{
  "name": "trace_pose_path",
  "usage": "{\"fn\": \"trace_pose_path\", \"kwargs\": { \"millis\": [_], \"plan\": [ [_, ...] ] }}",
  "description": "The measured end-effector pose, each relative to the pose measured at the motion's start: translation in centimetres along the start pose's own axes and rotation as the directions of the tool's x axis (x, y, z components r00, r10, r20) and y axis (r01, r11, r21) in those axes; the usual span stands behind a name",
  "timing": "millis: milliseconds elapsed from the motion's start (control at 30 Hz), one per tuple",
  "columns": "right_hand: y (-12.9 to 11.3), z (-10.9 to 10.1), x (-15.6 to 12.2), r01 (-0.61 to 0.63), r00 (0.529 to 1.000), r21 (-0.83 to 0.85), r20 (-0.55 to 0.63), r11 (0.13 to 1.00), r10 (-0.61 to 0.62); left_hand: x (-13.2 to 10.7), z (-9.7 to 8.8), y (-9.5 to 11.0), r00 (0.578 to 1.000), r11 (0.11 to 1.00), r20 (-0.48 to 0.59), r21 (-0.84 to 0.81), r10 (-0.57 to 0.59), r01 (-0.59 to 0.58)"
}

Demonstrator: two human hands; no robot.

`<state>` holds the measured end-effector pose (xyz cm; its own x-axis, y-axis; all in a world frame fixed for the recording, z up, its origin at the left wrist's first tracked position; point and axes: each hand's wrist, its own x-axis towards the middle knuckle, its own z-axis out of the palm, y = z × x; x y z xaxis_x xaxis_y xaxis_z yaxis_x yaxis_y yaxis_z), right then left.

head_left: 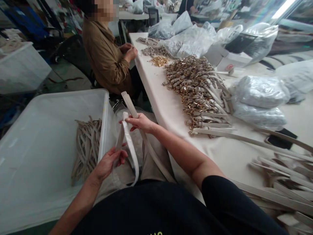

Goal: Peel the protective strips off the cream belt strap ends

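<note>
My right hand [141, 123] is closed around a long beige strap [129, 104], whose free end sticks up past the fingers while the rest runs down toward my lap. My left hand [109, 162] grips the lower part of a white looped strap [130, 147] that bends over near my right hand. Both hands are over my lap, between a translucent plastic bin [49, 107] on the left and a white table [166, 107] on the right.
The bin holds a bundle of beige straps [86, 147]. On the table lie a big heap of straps with gold buckles [198, 88], loose straps [281, 169] at the near right, and plastic bags [259, 94]. A seated person in a brown jacket [105, 58] works at the far end.
</note>
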<state>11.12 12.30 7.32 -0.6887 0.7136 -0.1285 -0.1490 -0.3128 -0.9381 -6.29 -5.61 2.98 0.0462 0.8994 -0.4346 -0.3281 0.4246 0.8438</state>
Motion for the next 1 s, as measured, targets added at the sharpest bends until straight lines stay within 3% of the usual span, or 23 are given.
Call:
{"fn": "trace_pose_path", "kwargs": {
  "millis": [133, 267, 333, 433, 567, 700, 900, 1000],
  "plan": [
    [0.8, 0.8, 0.2, 0.075, 0.995, -0.099, -0.063, 0.992, -0.082, 1.1, 1.0, 0.9, 0.998, 0.997, 0.008, -0.021, 0.068, -0.068],
    [2.3, 2.0, 0.1, 0.086, 0.994, -0.329, -0.039, 0.94, -0.105, 3.7, 3.4, 2.2, 0.958, 0.964, -0.111, -0.002, 0.265, -0.267],
    [2.4, 2.0, -0.1, 0.105, 0.992, -0.409, -0.02, 0.907, -0.124, 4.7, 4.2, 2.4, 0.938, 0.949, -0.145, 0.067, 0.315, -0.309],
    [1.6, 1.5, -0.1, 0.112, 0.982, -0.436, -0.087, 0.893, -0.166, 5.0, 4.3, 2.1, 0.942, 0.935, -0.083, 0.176, 0.326, -0.309],
    [0.4, 0.4, 0.3, 0.085, 0.966, -0.351, -0.202, 0.932, -0.164, 3.9, 3.7, 1.1, 0.952, 0.905, -0.005, 0.311, 0.306, -0.29],
    [0.4, 0.0, 0.5, 0.063, 0.942, -0.315, -0.294, 0.947, -0.16, 2.8, 2.9, -0.3, 0.977, 0.919, 0.011, 0.338, 0.211, -0.202],
    [0.0, -1.1, 0.4, 0.064, 0.937, -0.297, -0.31, 0.953, -0.16, -0.2, -0.7, -2.8, 0.992, 0.995, 0.103, 0.065, -0.076, 0.069],
    [-0.1, -1.8, 0.5, 0.059, 0.932, -0.238, -0.336, 0.969, -0.139, -3.3, -2.8, -2.3, 0.998, 0.979, 0.051, -0.201, -0.028, 0.038]
  ]
}}
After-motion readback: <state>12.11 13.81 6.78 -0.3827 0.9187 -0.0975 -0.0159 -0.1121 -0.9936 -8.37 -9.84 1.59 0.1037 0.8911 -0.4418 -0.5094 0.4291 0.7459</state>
